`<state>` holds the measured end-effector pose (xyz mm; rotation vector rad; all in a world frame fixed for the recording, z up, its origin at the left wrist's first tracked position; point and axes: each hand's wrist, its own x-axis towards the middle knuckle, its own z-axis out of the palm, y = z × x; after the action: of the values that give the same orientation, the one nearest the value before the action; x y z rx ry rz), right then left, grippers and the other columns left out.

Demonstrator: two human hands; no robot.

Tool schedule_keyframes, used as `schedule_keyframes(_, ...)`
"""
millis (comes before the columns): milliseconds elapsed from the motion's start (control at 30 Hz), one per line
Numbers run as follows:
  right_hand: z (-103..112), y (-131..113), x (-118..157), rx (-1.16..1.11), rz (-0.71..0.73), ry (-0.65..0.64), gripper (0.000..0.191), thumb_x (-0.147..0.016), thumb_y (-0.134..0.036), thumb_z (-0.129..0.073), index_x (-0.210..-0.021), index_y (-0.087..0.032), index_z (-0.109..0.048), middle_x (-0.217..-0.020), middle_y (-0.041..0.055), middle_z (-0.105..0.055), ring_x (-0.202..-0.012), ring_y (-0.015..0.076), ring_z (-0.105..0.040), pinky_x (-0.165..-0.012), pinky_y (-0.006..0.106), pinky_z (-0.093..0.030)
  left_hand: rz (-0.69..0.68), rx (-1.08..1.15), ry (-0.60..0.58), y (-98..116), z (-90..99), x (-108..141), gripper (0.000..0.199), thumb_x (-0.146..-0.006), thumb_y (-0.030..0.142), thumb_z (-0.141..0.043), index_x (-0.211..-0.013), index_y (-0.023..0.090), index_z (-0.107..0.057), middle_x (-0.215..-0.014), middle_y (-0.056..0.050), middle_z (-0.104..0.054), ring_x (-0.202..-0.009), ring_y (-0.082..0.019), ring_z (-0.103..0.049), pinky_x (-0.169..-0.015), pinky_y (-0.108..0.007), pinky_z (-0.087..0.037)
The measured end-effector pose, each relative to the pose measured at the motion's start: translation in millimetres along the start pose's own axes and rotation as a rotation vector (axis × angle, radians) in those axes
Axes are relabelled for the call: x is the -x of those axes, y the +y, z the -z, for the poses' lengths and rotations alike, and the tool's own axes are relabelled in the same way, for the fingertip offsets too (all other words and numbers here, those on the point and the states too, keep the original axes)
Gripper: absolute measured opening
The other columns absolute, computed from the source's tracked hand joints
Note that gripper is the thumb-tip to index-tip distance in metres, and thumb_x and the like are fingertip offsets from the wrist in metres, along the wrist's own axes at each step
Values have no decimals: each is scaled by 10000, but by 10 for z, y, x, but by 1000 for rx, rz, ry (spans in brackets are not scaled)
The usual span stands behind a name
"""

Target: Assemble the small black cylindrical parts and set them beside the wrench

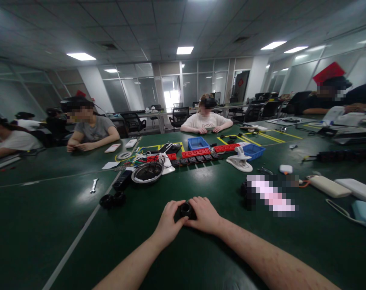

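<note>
Round, hollow-ctr blk part (186, 214) in two-sided grip of L hand (170, 219) & R hand (205, 214)

The round part (186, 214) is black, the table (134, 225) green

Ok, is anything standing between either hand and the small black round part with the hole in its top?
Nothing visible: the left hand and right hand hold the small black round part from either side. The nearby pair of black rounded parts lies off to the left, clear of both.
</note>
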<state>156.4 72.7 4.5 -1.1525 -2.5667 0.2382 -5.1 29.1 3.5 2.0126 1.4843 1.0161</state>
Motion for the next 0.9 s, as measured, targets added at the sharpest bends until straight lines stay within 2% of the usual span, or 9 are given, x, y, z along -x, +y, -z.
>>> schedule_keyframes(100,73,92,-10,-182,86,-113,522,-627,-452,-648,-1046,-171,-513,-949,63,-552,-864,211,-485,-747,322,-362,-31,51,-74,-17,57,-9,420,-719,146,-564,-1122,244,-494,-1046,-42,-526,-1005,-197,-479,-897,-361,-380)
schedule_keyframes(233,129,229,-63,-327,117,-241,374,-624,-326,-682,-947,-176,-567,-880,24,-572,-828,180,-499,-705,268,-371,-22,75,-107,-14,72,-14,421,-710,150,-586,-1114,235,-504,-1032,-41,-529,-973,-189,-493,-861,-326,-400)
schedule_keyframes(333,100,211,-75,-309,61,-222,401,-579,-383,-703,-885,-169,-559,-836,19,-568,-757,168,-504,-628,246,-362,0,48,-95,11,32,-4,416,-689,150,-605,-1088,225,-516,-979,-40,-535,-891,-187,-511,-787,-316,-430)
schedule_keyframes(400,58,139,-60,-221,4,-171,418,-573,-439,-685,-848,-161,-538,-802,26,-565,-720,171,-501,-608,256,-353,17,14,-56,32,-2,5,407,-678,151,-612,-1069,219,-520,-952,-36,-534,-855,-190,-511,-757,-324,-436)
schedule_keyframes(533,-10,-11,-14,-10,-57,-24,360,-635,-433,-619,-829,-151,-509,-803,55,-562,-764,205,-495,-704,328,-341,32,-39,13,47,-40,6,373,-681,158,-604,-1041,210,-523,-930,-37,-534,-867,-214,-504,-758,-368,-434)
schedule_keyframes(600,-10,-20,-8,-30,-33,-4,386,-642,-437,-613,-881,-151,-513,-859,67,-560,-807,216,-488,-729,341,-339,13,-21,0,27,-30,-9,376,-685,149,-596,-1047,215,-518,-946,-40,-536,-896,-219,-502,-781,-381,-428)
schedule_keyframes(733,53,129,-53,-235,99,-135,472,-611,-415,-667,-991,-170,-532,-916,50,-559,-846,204,-487,-738,315,-360,-35,49,-100,-36,35,-47,390,-698,162,-599,-1071,236,-511,-1000,-42,-534,-943,-212,-497,-827,-372,-417)
schedule_keyframes(800,86,233,-90,-309,167,-217,409,-614,-345,-687,-963,-171,-563,-888,33,-563,-832,186,-493,-733,292,-365,-49,73,-137,-53,70,-53,391,-705,181,-603,-1080,243,-511,-1011,-42,-534,-950,-207,-498,-835,-361,-415)
schedule_keyframes(900,98,330,-124,-367,212,-255,333,-615,-299,-697,-897,-159,-589,-834,14,-562,-784,161,-498,-690,256,-369,-54,89,-149,-44,94,-41,392,-704,189,-609,-1079,249,-516,-1013,-39,-537,-951,-204,-502,-835,-351,-415)
